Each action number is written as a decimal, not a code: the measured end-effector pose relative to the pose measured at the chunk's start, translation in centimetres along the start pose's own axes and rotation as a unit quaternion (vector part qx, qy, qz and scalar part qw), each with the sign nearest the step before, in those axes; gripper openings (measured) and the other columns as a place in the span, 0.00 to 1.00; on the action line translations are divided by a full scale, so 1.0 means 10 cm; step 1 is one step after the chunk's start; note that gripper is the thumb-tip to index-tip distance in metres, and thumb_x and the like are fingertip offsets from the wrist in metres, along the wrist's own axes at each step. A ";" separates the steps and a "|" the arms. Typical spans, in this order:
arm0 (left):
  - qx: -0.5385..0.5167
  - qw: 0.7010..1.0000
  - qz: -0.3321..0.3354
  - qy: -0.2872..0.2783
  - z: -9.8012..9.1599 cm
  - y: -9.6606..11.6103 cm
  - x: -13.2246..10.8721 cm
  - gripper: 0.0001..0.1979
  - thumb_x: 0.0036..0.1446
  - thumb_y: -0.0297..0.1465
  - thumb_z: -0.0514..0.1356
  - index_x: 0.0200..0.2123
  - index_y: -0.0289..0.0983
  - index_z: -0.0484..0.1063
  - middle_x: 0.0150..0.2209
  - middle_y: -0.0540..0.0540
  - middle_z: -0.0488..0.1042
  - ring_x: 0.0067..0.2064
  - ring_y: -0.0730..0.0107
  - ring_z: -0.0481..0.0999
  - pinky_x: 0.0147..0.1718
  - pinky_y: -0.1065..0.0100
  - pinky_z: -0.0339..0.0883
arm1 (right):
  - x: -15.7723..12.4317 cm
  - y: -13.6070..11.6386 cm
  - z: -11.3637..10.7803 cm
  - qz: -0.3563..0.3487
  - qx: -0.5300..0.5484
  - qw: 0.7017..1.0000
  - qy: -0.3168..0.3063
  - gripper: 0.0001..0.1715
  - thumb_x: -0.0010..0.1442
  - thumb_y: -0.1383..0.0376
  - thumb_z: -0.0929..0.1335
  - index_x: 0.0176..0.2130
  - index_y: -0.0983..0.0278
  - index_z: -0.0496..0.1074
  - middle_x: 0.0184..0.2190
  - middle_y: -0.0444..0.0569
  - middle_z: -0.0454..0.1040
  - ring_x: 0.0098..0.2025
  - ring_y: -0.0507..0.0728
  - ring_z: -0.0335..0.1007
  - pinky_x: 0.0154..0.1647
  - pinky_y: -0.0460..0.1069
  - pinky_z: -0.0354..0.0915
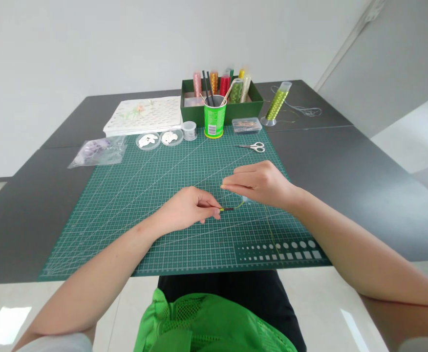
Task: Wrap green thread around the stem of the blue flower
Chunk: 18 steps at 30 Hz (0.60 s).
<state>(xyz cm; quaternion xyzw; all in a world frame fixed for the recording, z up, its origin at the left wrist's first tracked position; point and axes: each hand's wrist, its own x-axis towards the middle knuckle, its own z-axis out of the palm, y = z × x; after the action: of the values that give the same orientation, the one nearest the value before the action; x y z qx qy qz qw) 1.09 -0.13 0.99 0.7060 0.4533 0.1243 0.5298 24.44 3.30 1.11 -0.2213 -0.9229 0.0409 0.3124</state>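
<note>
Above the green cutting mat [126, 195], my left hand [190, 208] pinches a thin dark stick [228, 209] with yellow-green wrapping near the fingertips. A yellow-green thread [240, 203] curves from the stick toward the underside of my right hand [260, 182]. That hand is raised slightly above and to the right of the stick, fingers pressed together; what lies between them is too small to make out. More thread hangs down over the mat below it, and a small pale bluish piece [247, 199] shows under the palm.
Behind the hands are scissors [257, 146], a green cup [214, 120], a clear box [246, 125] and a green tray [194, 115] of thread spools. A green spool [278, 102] stands right; white dishes [148, 141], a plastic bag [98, 151] and a white stack [144, 115] lie left.
</note>
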 end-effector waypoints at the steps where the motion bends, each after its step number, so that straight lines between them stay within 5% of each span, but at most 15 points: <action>1: -0.003 1.000 0.003 -0.003 0.00 0.00 0.00 0.07 0.58 0.30 0.64 0.35 0.38 0.84 0.33 0.50 0.85 0.25 0.76 0.74 0.25 0.74 0.67 | 0.00 0.01 0.00 0.008 0.010 1.000 -0.005 0.17 0.73 0.64 0.67 0.35 0.65 0.81 0.23 0.43 0.73 0.24 0.48 0.66 0.25 0.44 0.57; 10: -0.052 0.997 0.028 -0.043 0.01 0.01 -0.03 0.07 0.57 0.33 0.68 0.36 0.37 0.84 0.34 0.47 0.86 0.27 0.75 0.77 0.27 0.75 0.69 | -0.01 0.20 0.03 0.157 0.205 0.958 -0.125 0.11 0.64 0.61 0.73 0.35 0.66 0.84 0.29 0.48 0.82 0.29 0.51 0.73 0.31 0.46 0.63; 14: -0.099 0.994 0.049 -0.016 0.01 0.01 -0.03 0.06 0.57 0.33 0.69 0.36 0.37 0.82 0.35 0.46 0.86 0.27 0.75 0.78 0.28 0.74 0.71 | 0.00 0.28 0.08 0.246 0.295 0.908 -0.167 0.13 0.60 0.58 0.74 0.33 0.66 0.84 0.29 0.48 0.82 0.27 0.51 0.70 0.29 0.47 0.62; 18: -0.144 0.986 0.070 0.035 0.01 0.02 -0.02 0.07 0.55 0.34 0.70 0.36 0.37 0.82 0.34 0.45 0.86 0.27 0.74 0.79 0.27 0.74 0.71 | -0.01 0.32 0.17 0.258 0.348 0.886 -0.166 0.17 0.59 0.54 0.74 0.31 0.66 0.83 0.26 0.47 0.79 0.27 0.51 0.68 0.28 0.47 0.61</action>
<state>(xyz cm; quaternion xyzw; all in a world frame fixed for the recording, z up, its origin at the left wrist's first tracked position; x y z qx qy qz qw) 1.09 -0.34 1.17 0.6473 0.3985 0.2503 0.5997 24.75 6.28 -0.97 -0.3189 -0.7980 0.4748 0.1899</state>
